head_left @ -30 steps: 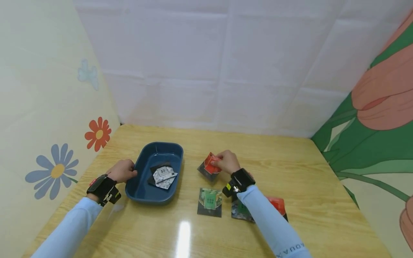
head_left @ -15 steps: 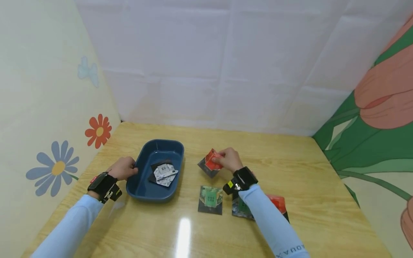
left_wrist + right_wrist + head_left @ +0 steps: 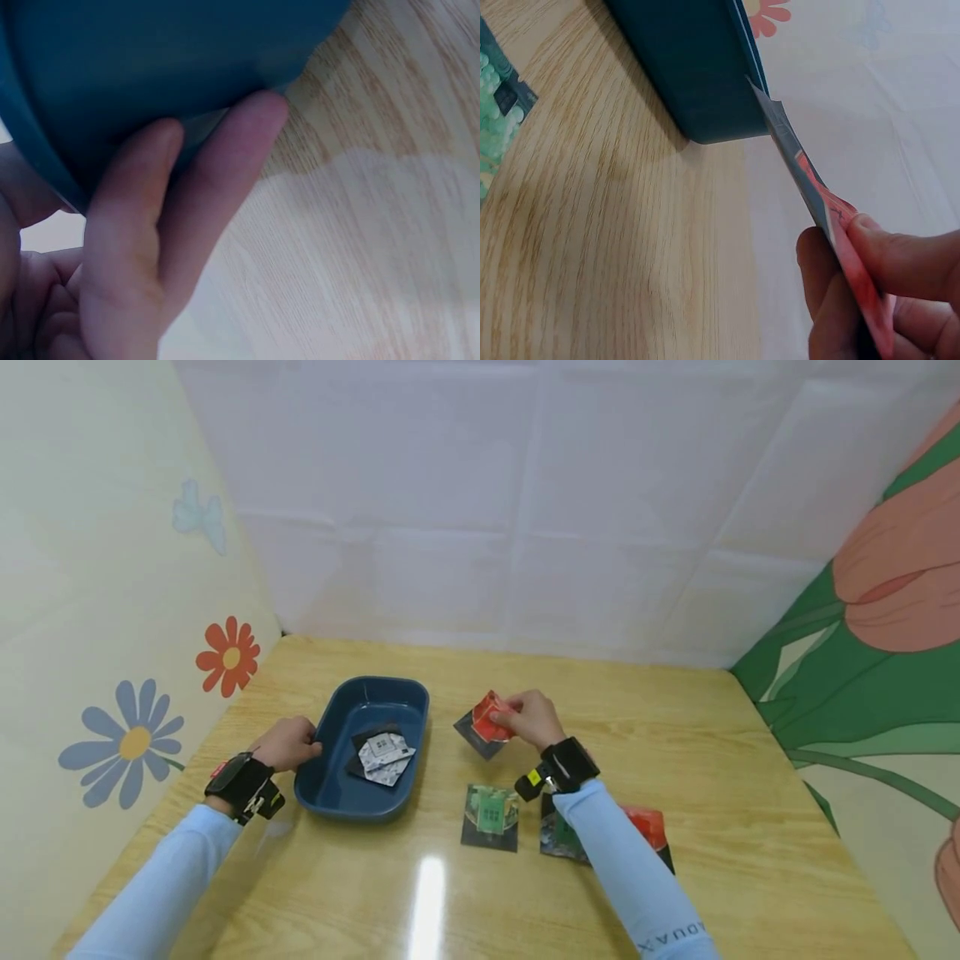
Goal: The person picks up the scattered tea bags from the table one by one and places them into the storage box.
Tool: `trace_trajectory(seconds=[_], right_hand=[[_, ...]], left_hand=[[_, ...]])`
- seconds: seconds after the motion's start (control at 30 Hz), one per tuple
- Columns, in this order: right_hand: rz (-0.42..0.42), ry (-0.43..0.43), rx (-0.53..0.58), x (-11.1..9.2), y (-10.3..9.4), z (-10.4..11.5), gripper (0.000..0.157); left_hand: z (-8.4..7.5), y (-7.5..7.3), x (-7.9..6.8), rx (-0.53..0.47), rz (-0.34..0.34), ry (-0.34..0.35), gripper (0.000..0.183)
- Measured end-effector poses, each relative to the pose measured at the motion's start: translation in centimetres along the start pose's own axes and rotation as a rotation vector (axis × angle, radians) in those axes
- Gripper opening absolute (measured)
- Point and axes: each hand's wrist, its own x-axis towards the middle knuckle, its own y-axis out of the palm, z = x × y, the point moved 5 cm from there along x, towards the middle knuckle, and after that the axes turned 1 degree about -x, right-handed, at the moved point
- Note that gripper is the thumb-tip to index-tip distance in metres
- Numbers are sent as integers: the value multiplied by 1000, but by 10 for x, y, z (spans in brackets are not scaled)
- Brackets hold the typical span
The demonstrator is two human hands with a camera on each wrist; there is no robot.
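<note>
My left hand [image 3: 288, 744] grips the left wall of a deep blue rectangular dish [image 3: 375, 703]. In the left wrist view two fingers [image 3: 225, 165] lie along the outside of the dish wall [image 3: 150, 67], and the thumb side is partly hidden by the rim. White patterned sachets [image 3: 384, 756] with a black one under them lie in the dish. To its right, my right hand [image 3: 536, 720] pinches a red-and-black sachet [image 3: 482, 731] between thumb and fingers, tilted above the table. The right wrist view shows this sachet [image 3: 799, 176] edge-on, its far corner overlapping the dish rim.
A green-and-black sachet [image 3: 491, 817] lies flat in front of the right hand. Under the right forearm are another dark green sachet [image 3: 558, 833] and a red-and-black one [image 3: 651, 828], both partly covered. The wooden table [image 3: 360, 893] meets a white cloth backdrop [image 3: 420, 585] behind.
The right hand has raised the red-and-black sachet slightly and brought it a little left, closer to the dish. The left hand keeps its grip. The head view has tilted slightly.
</note>
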Motion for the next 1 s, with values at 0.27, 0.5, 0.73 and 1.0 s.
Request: trace_trajectory(seconds=[0.27,0.5,0.73,1.0], right_hand=[[1,-7,18,1,2,6,28],[18,-15,62,2,10,14,29],[21,-27,46,5,18,22,29],[38,-24,58,3,26,26,27]], left_hand=[[-2,-3,2,17,-12,13,17],[-1,0,1,24,-16,16,16],[-2,-1,-1,23,-22,12,17],[-2,1,-3,20,-15,8,18]])
